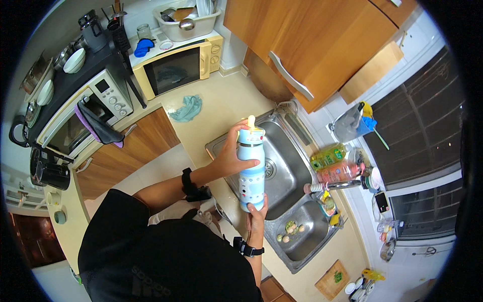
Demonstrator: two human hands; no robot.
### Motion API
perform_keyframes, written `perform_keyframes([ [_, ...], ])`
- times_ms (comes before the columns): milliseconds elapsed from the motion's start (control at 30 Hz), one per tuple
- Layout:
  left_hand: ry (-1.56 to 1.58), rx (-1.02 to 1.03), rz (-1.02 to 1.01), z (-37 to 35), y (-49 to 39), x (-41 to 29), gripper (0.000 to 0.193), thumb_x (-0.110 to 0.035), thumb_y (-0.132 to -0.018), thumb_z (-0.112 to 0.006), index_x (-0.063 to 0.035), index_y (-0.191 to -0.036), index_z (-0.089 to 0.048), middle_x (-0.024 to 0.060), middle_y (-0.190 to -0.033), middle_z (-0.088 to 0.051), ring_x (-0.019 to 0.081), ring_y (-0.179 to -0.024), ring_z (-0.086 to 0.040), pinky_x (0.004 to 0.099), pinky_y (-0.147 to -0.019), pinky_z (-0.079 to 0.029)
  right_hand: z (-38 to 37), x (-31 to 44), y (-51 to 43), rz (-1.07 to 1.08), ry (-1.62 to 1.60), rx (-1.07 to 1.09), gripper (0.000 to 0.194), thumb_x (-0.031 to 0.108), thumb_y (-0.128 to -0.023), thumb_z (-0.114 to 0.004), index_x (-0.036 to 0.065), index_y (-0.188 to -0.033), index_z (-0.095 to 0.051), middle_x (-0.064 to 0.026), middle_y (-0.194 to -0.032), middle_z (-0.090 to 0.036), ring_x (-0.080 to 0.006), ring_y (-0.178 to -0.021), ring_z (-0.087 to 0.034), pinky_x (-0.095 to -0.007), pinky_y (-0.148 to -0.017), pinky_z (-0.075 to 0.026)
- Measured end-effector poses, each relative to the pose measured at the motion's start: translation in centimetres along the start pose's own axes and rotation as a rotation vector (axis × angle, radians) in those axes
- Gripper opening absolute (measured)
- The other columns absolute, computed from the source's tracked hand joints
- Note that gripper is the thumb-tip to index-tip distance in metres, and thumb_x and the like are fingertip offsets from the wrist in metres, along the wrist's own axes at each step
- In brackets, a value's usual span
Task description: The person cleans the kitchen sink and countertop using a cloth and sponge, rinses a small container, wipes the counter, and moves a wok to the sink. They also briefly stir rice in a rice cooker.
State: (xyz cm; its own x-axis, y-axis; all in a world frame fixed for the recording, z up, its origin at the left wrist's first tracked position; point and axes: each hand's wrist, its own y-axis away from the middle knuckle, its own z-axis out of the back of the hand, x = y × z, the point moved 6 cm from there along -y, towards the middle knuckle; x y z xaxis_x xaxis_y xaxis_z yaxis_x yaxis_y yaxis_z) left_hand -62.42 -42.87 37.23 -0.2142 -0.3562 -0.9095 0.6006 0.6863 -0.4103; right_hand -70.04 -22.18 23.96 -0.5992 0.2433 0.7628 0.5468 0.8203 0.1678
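Observation:
A light-blue water bottle [251,175] with a cartoon print and a yellow spout on its lid is held over the stainless-steel double sink [279,226]. My left hand [230,154] grips its upper part, with fingers up by the lid [250,136] and the thumb across the body. Around the base of the bottle my right hand [257,217] is closed, thumb in front. The lid is on the bottle. Behind the bottle lies the large basin [288,170] with its drain. Several small pale and green food pieces [290,227] lie in the smaller basin.
A chrome faucet [339,185] reaches in from the right, near dish-soap bottles [328,156]. A teal cloth [186,108] lies on the counter before a yellow microwave [177,68]. The wooden cabinet [317,45] overhangs the counter. A cutting board [328,283] holds chopped greens.

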Motion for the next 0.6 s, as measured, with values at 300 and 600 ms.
perform_keyframes([
  [300, -0.221, 0.266, -0.398, 5.4, -1.5, -6.1, 0.069, -0.014, -0.070, -0.083, -0.0068, -0.127, -0.046, 0.0197, -0.145, -0.042, 0.0375, -0.137, -0.039, 0.0470, -0.113, -0.033, -11.7, 0.2, -6.1, 0.134, 0.926, 0.193, 0.073, 0.015, -0.061, -0.088, 0.000, -0.123, -0.052, -0.0126, -0.106, -0.066, -0.0225, -0.099, -0.065, -0.0371, -0.088, -0.052],
  [600, -0.328, 0.324, -0.492, 18.8, -6.3, -5.0, 0.073, -0.010, -0.070, -0.081, -0.0093, -0.135, -0.046, 0.0169, -0.153, -0.038, 0.0426, -0.146, -0.026, 0.0540, -0.119, -0.021, -23.2, -7.1, -18.0, 0.387, 1.015, 0.296, 0.071, 0.016, -0.063, -0.084, -0.001, -0.124, -0.053, -0.0136, -0.113, -0.066, -0.0242, -0.101, -0.065, -0.0372, -0.089, -0.051],
])
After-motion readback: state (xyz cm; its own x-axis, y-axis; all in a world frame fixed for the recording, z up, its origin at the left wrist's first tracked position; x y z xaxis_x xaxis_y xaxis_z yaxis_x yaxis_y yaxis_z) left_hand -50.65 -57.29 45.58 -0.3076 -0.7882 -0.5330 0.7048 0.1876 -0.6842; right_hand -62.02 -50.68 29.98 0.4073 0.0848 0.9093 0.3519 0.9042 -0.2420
